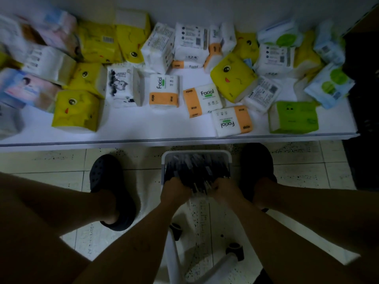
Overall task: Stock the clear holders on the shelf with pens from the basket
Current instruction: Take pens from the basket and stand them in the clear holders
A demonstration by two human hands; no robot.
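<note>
A white basket [227, 158] stands on the floor between my feet, full of dark pens [196, 167]. My left hand [175, 188] reaches into its near left side with fingers curled down among the pens. At the near right side my right hand [223, 188] does the same, fingers bent around a bunch of pens. Whether each hand grips pens firmly is hard to tell in the dim, blurred picture. No clear holder is in view.
A white shelf [143, 128] just ahead carries several tissue packs [164, 92] in yellow, orange-white, green and blue wrappers. My feet in dark clogs [110, 189] flank the basket. A white wheeled frame [174, 255] lies on the tiled floor below my arms.
</note>
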